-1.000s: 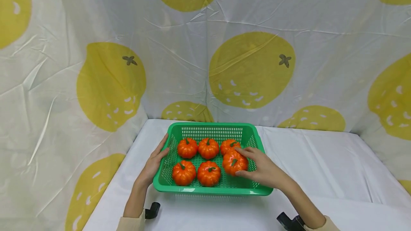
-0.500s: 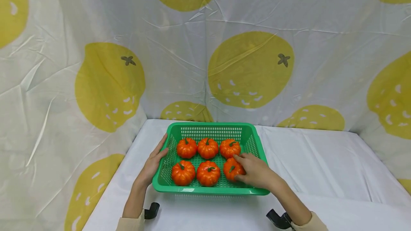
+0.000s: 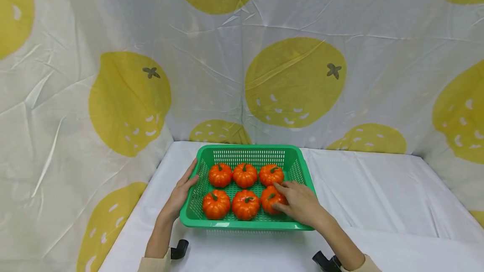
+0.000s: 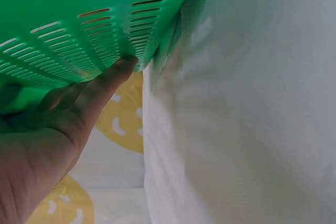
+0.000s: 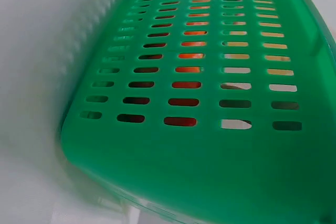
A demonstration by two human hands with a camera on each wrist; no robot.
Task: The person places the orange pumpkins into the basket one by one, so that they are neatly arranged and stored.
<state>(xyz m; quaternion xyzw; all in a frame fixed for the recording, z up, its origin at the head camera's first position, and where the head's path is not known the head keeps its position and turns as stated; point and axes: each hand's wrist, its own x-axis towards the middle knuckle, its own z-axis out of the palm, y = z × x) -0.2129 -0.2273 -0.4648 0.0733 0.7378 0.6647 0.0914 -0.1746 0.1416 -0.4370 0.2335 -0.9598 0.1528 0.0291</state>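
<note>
Orange pumpkins, several of them, sit in two rows inside a green slotted basket (image 3: 247, 224) on the white table. My right hand (image 3: 300, 202) reaches over the basket's right side. Its thumb and fingers hold the front-right pumpkin (image 3: 270, 198) from its right side, hiding part of it. Behind that one is the back-right pumpkin (image 3: 271, 174), with the front-middle pumpkin (image 3: 245, 205) to its left. My left hand (image 3: 179, 196) rests against the basket's left side. In the left wrist view its fingers (image 4: 105, 90) lie straight along the slotted outer wall. The right wrist view shows only basket wall, no hand.
White cloth covers the table (image 3: 378, 196), which extends right of the basket. A lemon-print curtain (image 3: 211, 74) hangs behind and to the left, close to the basket's back edge. Black wrist mounts (image 3: 179, 249) sit by both forearms.
My right hand has lowered the front-right pumpkin from against the back one into the front row, then shifted it slightly left. The left hand stays against the basket.
</note>
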